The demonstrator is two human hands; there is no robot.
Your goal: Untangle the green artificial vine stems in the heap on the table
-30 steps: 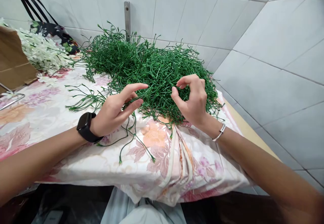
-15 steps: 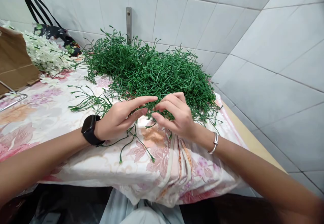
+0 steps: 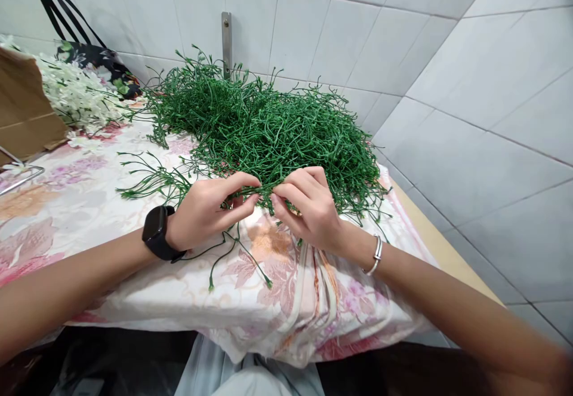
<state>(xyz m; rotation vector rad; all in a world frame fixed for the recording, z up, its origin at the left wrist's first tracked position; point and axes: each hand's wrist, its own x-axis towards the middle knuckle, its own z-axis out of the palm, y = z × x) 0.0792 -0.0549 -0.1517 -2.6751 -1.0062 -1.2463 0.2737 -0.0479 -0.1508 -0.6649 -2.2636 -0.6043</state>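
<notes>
Two hands meet at the near edge of the green pile (image 3: 277, 121), fingertips just beside each other. Left hand (image 3: 208, 205): narrow grip, thumb and fingers round a thin bunch (image 3: 250, 191) of stems. Fan (image 3: 152, 180) of stems beyond the left wrist is probably its tail. Right hand (image 3: 311, 208): narrow pinch at the bunch's right end; can't tell if a stem sits between the tips. Pile lies just past both hands; loose stems (image 3: 245, 248) sit below the left hand on the cloth (image 3: 179, 294). For good handling: left grip firm but not crushing, close to the end being worked, so nothing slides. Right fingertips should pick stems singly and pull along the bunch, not across the pile, since forked tips likely snag. Raising both hands slightly off the pile should help see which stems are caught.
</notes>
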